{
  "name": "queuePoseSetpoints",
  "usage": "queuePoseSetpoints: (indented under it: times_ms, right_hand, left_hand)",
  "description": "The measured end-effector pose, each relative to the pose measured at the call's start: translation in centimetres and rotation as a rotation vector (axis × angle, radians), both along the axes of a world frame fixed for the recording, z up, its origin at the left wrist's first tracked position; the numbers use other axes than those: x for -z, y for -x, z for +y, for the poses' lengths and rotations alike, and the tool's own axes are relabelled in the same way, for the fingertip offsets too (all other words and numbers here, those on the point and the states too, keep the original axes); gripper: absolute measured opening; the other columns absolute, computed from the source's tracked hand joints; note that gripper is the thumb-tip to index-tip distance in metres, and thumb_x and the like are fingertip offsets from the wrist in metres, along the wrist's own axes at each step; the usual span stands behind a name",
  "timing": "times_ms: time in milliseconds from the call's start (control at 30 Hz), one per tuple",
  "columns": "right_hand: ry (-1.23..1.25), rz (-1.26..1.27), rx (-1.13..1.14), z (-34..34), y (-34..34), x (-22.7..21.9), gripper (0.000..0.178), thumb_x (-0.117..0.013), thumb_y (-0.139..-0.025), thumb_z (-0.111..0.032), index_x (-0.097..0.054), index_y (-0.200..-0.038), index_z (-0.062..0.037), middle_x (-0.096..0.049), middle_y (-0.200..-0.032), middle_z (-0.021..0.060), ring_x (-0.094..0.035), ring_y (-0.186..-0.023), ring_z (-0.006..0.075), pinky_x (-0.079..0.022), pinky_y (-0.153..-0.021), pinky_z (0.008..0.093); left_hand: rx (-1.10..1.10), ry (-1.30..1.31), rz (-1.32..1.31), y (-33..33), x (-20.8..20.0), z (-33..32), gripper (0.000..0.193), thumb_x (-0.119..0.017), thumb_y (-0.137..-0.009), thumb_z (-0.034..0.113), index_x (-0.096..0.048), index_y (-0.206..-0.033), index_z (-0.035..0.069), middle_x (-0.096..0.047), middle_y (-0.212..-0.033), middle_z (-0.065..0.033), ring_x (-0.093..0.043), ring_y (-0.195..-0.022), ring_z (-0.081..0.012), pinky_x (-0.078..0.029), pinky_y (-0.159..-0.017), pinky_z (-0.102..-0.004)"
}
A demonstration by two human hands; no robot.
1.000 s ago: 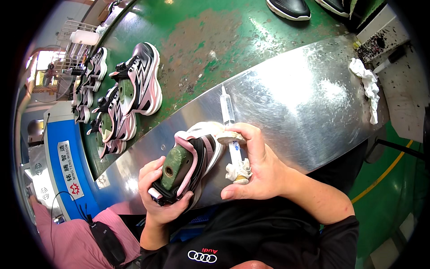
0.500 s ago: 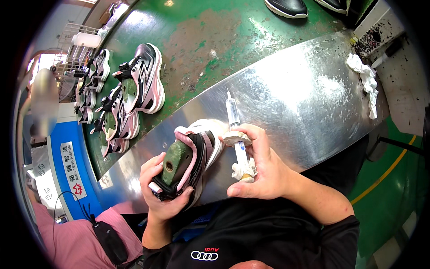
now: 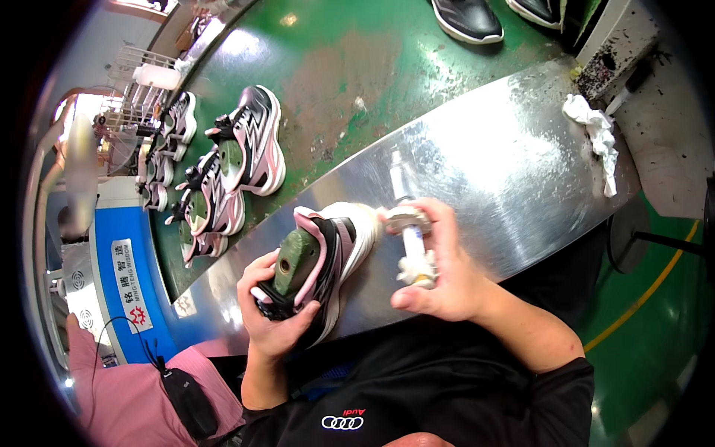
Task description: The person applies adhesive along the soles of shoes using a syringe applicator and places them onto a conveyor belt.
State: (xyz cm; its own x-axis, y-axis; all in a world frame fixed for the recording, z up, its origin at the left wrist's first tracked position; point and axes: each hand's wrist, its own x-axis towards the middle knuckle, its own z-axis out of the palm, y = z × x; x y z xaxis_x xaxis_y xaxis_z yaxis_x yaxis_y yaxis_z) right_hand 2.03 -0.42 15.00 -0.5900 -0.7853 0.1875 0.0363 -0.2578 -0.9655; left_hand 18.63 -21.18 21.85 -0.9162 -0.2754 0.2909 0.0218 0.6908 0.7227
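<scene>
My left hand [image 3: 277, 316] is wrapped round a sneaker [image 3: 339, 257] in black, pink and white, tilted above the metal plate. A green shoe last [image 3: 296, 261] fills the sneaker's opening. In my right hand [image 3: 447, 272] is a syringe [image 3: 412, 242], its tip pointing up and away from me. Pale, crusted wrapping covers the syringe's flange and its plunger end. The syringe is slightly blurred by motion and stands just right of the sneaker's white sole, apart from the sneaker as far as I can see.
Several similar sneakers [image 3: 253, 141] stand on the green worktable [image 3: 328, 82] at the left. The shiny metal plate [image 3: 506, 156] spans the near side, with a crumpled white cloth [image 3: 596, 134] at its right end. Black shoes [image 3: 468, 18] stand at the far edge. A person in pink [image 3: 201, 372] is at the lower left.
My right hand has moved the syringe slightly to the right, away from the sneaker. My left hand keeps its hold on the sneaker. The whole view has shifted a little.
</scene>
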Motion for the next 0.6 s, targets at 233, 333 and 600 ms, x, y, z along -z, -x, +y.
queuePoseSetpoints:
  times_ms: [233,333,600]
  right_hand:
    - [-0.184,0.49,0.377,6.9,4.5,-1.4,0.094,-0.08,-0.062,-0.05,-0.033,-0.127,-0.0004,-0.043,-0.114,0.0169,-0.044,-0.105,0.0309,-0.036,-0.094,0.0414]
    - [-0.281,0.726,0.464,7.8,5.1,-1.3,0.091,-0.079,-0.059,-0.054,-0.039,-0.121,-0.0012,-0.044,-0.109,0.0153,-0.042,-0.099,0.0323,-0.034,-0.092,0.043]
    - [-0.363,0.851,0.408,6.2,4.6,-2.9,0.089,-0.082,-0.055,-0.052,-0.043,-0.119,-0.003,-0.047,-0.105,0.0118,-0.042,-0.096,0.0293,-0.031,-0.089,0.0392]
  left_hand:
    - [-0.252,-0.476,0.039,7.6,-0.9,-4.5,0.059,-0.075,-0.066,0.002,-0.044,-0.117,0.002,-0.048,-0.114,-0.0073,-0.049,-0.105,-0.016,-0.038,-0.094,-0.0308]
    - [-0.283,-0.51,0.121,17.4,-1.0,-5.6,0.056,-0.073,-0.07,0.001,-0.043,-0.118,0.0,-0.052,-0.106,-0.0064,-0.053,-0.098,-0.016,-0.043,-0.089,-0.0306]
    - [-0.159,0.166,0.06,36.6,4.6,-4.0,0.039,-0.059,-0.086,0.023,-0.056,-0.118,0.002,-0.056,-0.124,-0.0161,-0.057,-0.108,-0.0321,-0.044,-0.095,-0.0358]
